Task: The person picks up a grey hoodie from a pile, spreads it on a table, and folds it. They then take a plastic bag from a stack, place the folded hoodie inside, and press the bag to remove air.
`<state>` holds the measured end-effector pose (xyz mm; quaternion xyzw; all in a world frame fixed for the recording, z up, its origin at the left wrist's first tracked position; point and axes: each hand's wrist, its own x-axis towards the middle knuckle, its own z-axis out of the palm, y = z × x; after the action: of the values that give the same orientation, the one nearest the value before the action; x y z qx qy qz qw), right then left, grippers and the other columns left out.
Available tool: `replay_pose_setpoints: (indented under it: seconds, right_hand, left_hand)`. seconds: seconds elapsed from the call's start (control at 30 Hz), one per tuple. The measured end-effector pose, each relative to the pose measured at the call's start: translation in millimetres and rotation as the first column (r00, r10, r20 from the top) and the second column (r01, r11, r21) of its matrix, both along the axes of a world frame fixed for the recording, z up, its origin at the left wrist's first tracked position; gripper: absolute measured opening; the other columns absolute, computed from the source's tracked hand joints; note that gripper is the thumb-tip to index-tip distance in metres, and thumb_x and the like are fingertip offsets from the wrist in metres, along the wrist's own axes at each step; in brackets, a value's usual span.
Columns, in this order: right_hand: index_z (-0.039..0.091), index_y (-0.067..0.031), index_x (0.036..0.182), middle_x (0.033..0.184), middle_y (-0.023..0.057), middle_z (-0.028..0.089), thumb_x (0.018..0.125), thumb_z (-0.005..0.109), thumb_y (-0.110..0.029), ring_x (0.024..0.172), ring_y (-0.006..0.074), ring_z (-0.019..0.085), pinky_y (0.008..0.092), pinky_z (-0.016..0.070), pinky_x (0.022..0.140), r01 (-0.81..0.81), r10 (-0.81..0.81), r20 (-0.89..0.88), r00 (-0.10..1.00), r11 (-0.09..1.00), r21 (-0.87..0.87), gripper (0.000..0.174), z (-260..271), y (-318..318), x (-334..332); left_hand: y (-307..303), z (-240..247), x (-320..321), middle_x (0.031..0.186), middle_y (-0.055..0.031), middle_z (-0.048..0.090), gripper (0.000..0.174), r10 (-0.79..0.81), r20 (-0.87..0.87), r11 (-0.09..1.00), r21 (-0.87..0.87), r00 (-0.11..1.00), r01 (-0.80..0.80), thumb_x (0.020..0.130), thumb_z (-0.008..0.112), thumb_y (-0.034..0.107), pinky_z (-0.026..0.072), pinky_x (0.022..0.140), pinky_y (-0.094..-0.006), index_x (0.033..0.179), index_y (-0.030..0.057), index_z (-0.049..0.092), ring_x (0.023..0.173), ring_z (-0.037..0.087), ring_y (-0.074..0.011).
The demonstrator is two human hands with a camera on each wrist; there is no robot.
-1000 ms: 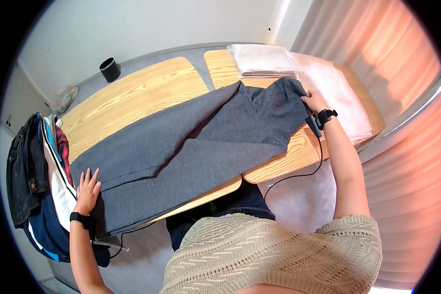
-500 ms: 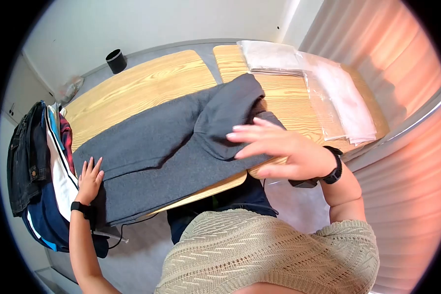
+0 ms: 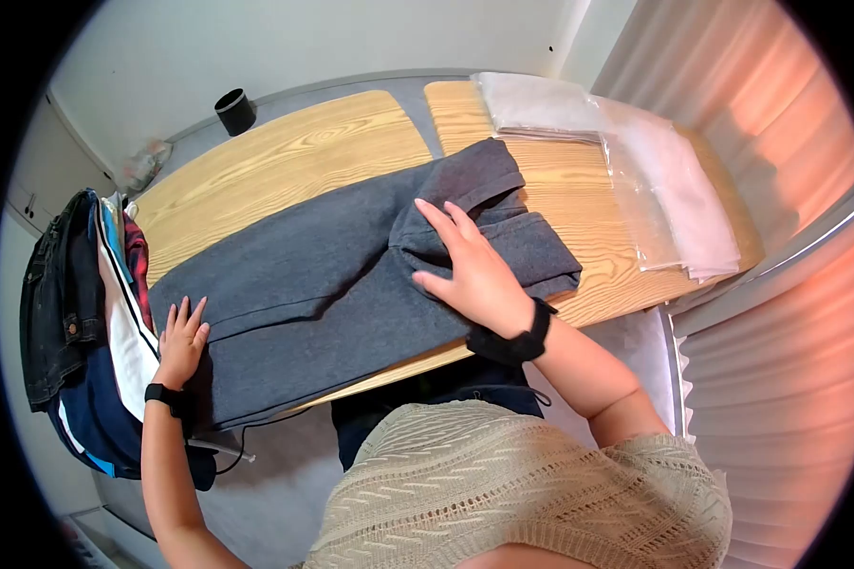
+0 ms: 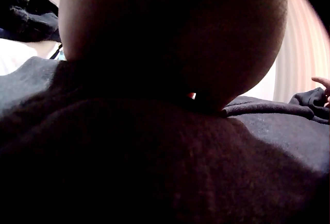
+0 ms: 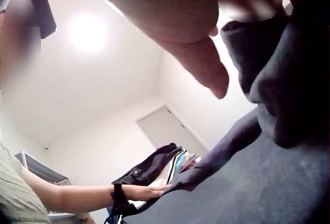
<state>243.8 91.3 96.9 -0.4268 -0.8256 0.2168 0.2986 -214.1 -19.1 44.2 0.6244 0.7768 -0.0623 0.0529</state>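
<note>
A long dark grey garment lies across the wooden table, its right end folded back over itself in loose layers. My left hand rests flat with spread fingers on the garment's left end. Over the folded right part is my right hand, fingers extended and thumb apart, overlapping the cloth in the head view. In the right wrist view, the right thumb points down beside raised grey folds. The left wrist view is mostly dark, with the left hand low over the grey cloth.
Several clothes, including a black denim jacket, hang over the table's left end. White packages in clear plastic lie at the back right. A gap parts the two tabletops. A black bin stands beyond; a curtain hangs on the right.
My right hand has let go of the garment's far right end and moved left over it. That end now lies folded back toward the left. My left hand has stayed on the left end.
</note>
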Motion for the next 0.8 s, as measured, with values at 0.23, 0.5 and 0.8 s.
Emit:
replay_pose_setpoints:
  seconds: [0.23, 0.5, 0.8]
  right_hand:
    - [0.052, 0.0000, 0.094, 0.087, 0.0257, 0.060, 0.076, 0.058, -0.001, 0.086, 0.0411, 0.058, 0.0449, 0.0469, 0.073, 0.079, -0.080, -0.047, 0.996, 0.997, -0.024, 0.019, -11, 39, 2]
    - [0.046, -0.0002, 0.123, 0.117, 0.0246, 0.055, 0.089, 0.057, -0.023, 0.103, 0.0354, 0.056, 0.0354, 0.0433, 0.091, -0.224, 0.216, -0.057, 0.975, 0.947, -0.230, 0.042, 20, 16, 14]
    - [0.019, -0.0181, 0.145, 0.148, 0.0199, 0.021, 0.077, 0.068, -0.040, 0.134, 0.0431, 0.022, 0.0616, 0.0217, 0.103, -0.208, 0.203, 0.480, 0.853, 0.977, -0.045, 0.087, -39, -11, 5]
  left_hand:
    - [-1, 1, 2, 0.148, -0.0113, 0.027, 0.046, -0.002, -0.012, 1.000, 0.012, 1.000, 0.002, 0.096, 0.039, 0.038, 0.0243, 0.102, -0.0583, 0.140, 0.0285, 0.034, 0.138, 0.019, -0.0336]
    - [-1, 1, 3, 0.148, -0.0113, 0.027, 0.046, -0.011, -0.032, 1.000, 0.008, 0.999, 0.011, 0.096, 0.040, 0.037, 0.0248, 0.102, -0.0567, 0.141, 0.0279, 0.034, 0.137, 0.020, -0.0336]
    - [0, 5, 8, 0.148, -0.0113, 0.027, 0.046, -0.003, -0.048, 1.000, -0.013, 0.999, 0.002, 0.096, 0.040, 0.035, 0.0242, 0.103, -0.0555, 0.141, 0.0270, 0.034, 0.137, 0.020, -0.0343]
